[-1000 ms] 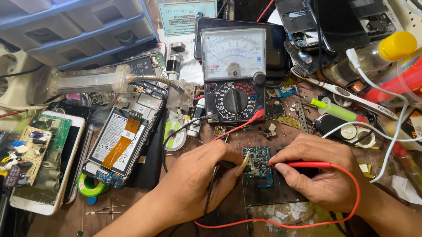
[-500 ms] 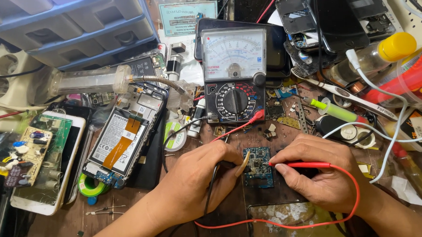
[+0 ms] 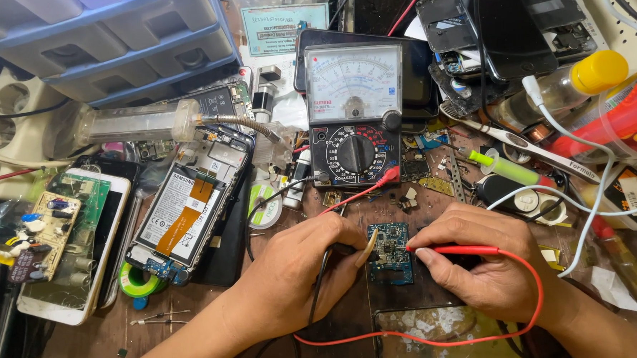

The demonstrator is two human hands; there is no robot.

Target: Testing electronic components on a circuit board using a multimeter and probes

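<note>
Head view: busy repair surface point(image 3: 75, 347), both hands low and centre, working one small board.
Board: a little blue circuit board point(image 3: 391, 254) lies flat on the surface, between the two hands, just near of the meter.
Left hand: the left hand point(image 3: 294, 280) has its grip pressed together around a black probe point(image 3: 366, 247), its pale tip touching the board's left edge.
Right hand: the right hand point(image 3: 479, 261) pinches a red probe point(image 3: 456, 250) between thumb and forefinger, tip down on the board's right side.
Leads: a red lead point(image 3: 483, 333) loops near, under both wrists; another red plug sits in the meter's lower right.
Meter: an analogue meter point(image 3: 355, 120) stands just far of the board, dial facing the wearer.
Left side: an opened phone point(image 3: 187, 210) with its battery showing, and a white phone point(image 3: 86, 261) further left.
Handling: the board looks light, stiff and fragile, likely to skate under probe pressure. Best taken by its bare edges, not the components.
Probes: slim, rigid; held like pens, close to the tip.
</note>
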